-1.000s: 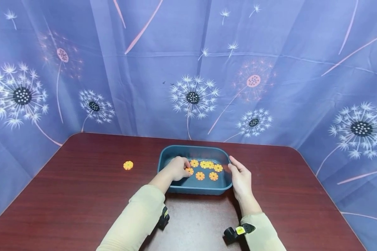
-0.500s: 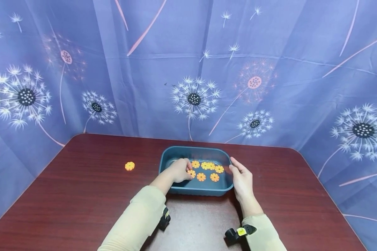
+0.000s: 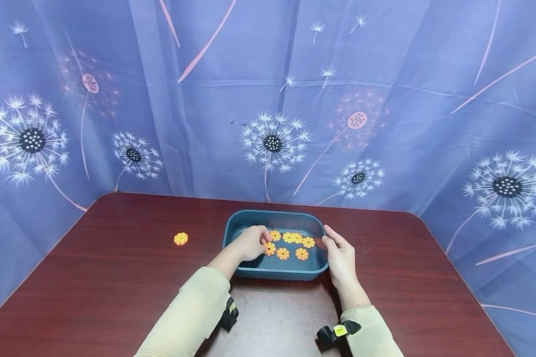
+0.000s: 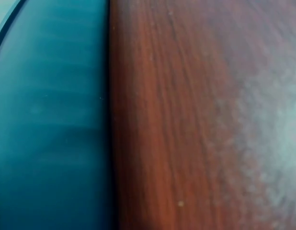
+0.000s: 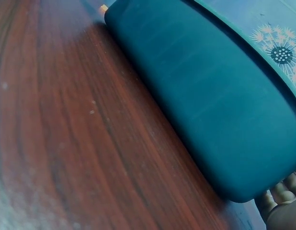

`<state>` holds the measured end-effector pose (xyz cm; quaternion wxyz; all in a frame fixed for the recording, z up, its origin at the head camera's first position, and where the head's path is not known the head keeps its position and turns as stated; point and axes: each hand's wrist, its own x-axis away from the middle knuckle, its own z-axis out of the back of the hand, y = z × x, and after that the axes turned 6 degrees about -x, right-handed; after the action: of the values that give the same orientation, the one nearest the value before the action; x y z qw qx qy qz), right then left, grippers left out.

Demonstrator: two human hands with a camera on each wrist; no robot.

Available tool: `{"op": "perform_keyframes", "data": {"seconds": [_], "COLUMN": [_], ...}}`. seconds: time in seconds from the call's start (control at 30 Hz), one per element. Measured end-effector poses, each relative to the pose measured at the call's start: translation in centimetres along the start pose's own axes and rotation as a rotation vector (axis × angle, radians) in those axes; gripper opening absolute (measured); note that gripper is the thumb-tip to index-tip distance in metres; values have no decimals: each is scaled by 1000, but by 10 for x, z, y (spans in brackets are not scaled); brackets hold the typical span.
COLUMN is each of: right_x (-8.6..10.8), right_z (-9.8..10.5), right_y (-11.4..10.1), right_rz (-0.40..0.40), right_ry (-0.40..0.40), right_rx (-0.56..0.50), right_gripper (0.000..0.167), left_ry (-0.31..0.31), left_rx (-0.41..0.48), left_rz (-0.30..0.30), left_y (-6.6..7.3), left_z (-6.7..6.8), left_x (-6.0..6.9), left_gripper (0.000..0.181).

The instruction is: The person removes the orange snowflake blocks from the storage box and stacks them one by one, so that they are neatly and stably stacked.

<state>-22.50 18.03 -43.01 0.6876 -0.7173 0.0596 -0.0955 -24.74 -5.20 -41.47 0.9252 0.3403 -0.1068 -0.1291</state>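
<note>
A blue-green tray (image 3: 277,273) stands on the table with several orange and yellow flower-shaped discs (image 3: 301,254) lying flat inside it. My left hand (image 3: 249,244) reaches over the near left rim, thumb and finger around the edge of an orange disc (image 3: 270,249) at the left of the group. At the tray's right end my right hand (image 3: 343,258) grips the rim, fingers outside and thumb at the edge. The right wrist view shows its fingers (image 5: 283,192) by the tray's corner (image 5: 244,184). In the left wrist view only the tray's side (image 4: 52,105) and table show.
One yellow-orange disc (image 3: 180,239) lies alone on the dark red wooden table (image 3: 116,267), left of the tray. A blue curtain (image 3: 214,124) with dandelion prints hangs behind the table.
The view has shifted slightly. My left fingers have moved a little at the left orange disc inside the tray. My right hand keeps its grip on the rim.
</note>
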Motion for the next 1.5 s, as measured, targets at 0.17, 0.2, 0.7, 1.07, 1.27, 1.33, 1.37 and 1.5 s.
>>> {"op": "perform_keyframes", "data": {"seconds": [0.17, 0.2, 0.7, 1.07, 1.27, 1.33, 1.37, 1.5], "right_x": [-1, -1, -3, -1, -1, -1, -1, 0], "right_z": [-1, -1, 0, -5, -6, -5, -4, -1], "right_y": [1, 1, -1, 0, 0, 0, 0, 1], "right_rz": [-3, -4, 12, 10, 15, 15, 15, 13], "right_ry": [-7, -4, 0, -9, -2, -1, 1, 12], "right_rx": [3, 6, 10, 17, 2, -4, -7, -16], "right_gripper": [42, 42, 41, 40, 40, 40, 40, 40], "left_ry": [0, -1, -22, 48, 73, 80, 84, 92], "left_rx": [53, 72, 267, 357, 386, 390, 392, 399], "left_rz": [-7, -3, 59, 74, 80, 82, 85, 76], "left_y": [0, -1, 1, -6, -4, -3, -2, 0], "left_z": [4, 4, 12, 13, 16, 17, 17, 19], "left_x": [1, 1, 0, 3, 5, 5, 5, 4], "left_gripper": [12, 11, 21, 24, 23, 22, 21, 21]}}
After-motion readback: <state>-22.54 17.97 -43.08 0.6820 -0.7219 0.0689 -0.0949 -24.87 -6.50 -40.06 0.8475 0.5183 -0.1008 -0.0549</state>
